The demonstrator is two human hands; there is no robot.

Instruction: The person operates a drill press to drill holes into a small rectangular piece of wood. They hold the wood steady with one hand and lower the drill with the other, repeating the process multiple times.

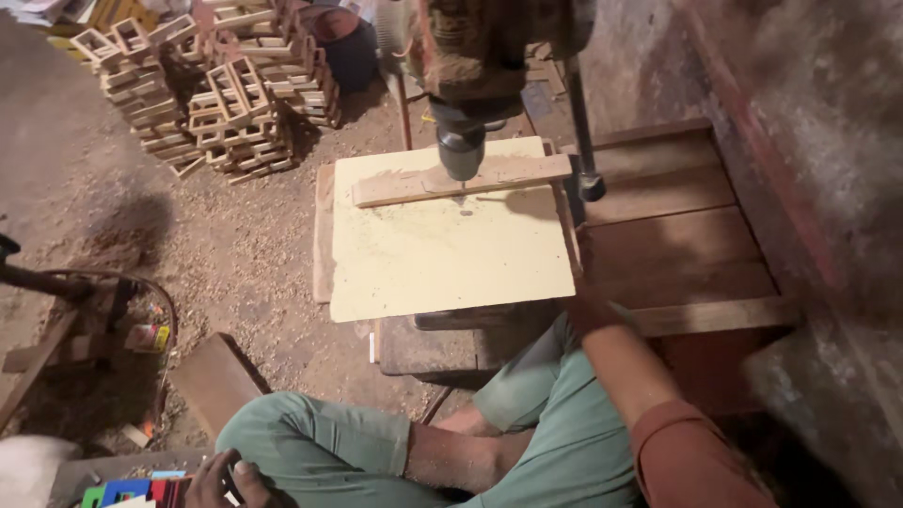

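I sit cross-legged in green trousers before a drill press [466,56]. Its chuck [461,150] hangs just over a wooden strip [461,179] that lies across the back of a pale yellow board [442,254]. My left hand [226,482] is low at the bottom left, its fingers at a heap of small coloured pieces [132,491] in blue, red and green. Whether it grips one is cut off by the frame edge. My right hand [591,315] rests at the board's near right corner, by a wooden rail [715,315]. Its fingers are in shadow.
Stacks of small open wooden frames [226,103] stand on the sawdust-strewn floor at the back left. A slatted wooden box [668,216] sits right of the board, against a rough wall [818,141]. A loose plank [212,381] lies by my left knee.
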